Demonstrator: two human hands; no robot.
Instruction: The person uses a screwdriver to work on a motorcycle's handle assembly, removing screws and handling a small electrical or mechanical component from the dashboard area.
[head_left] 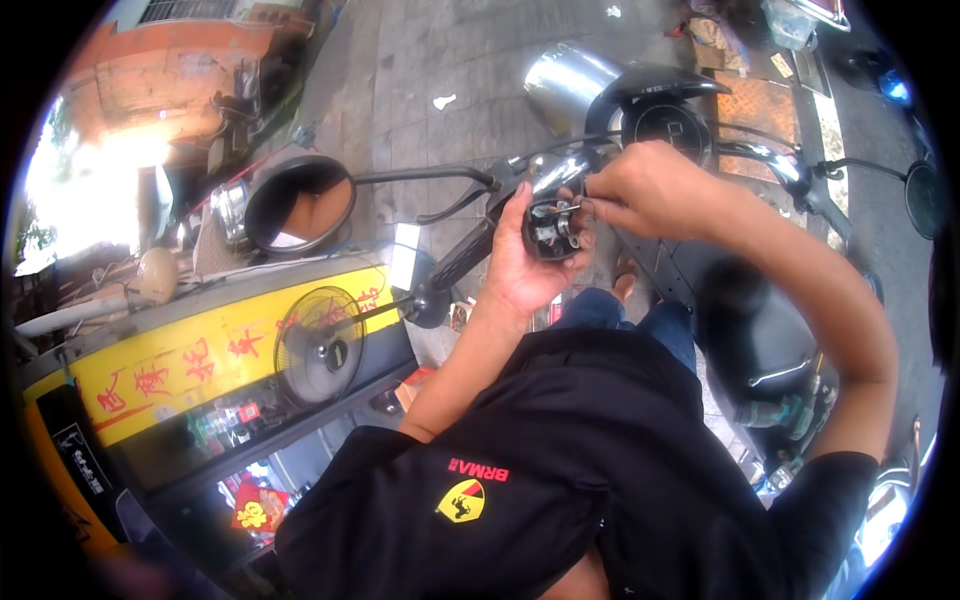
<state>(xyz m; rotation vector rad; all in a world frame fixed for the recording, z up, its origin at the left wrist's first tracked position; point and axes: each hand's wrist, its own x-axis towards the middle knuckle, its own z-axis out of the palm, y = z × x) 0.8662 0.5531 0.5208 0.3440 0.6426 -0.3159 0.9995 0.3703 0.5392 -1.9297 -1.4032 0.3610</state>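
Note:
My left hand (518,265) is closed around a black handlebar switch housing (548,240), its open inside with metal parts turned up toward me. Over it, my right hand (650,188) pinches thumb and fingers together at the housing's edge, on a thin metal piece too small to name surely. Just beyond both hands runs the chrome handlebar (560,172) of a motorbike. Its black grip (465,258) and lever (455,212) lie left of my left hand. The round instrument display (668,130) sits past my right hand.
Round mirrors stand out at the left (300,205) and far right (920,198). A black fan (320,348) is at the left by a yellow sign board (160,385). On the black seat (755,330) lies a wrench (780,373), near a teal power tool (775,415).

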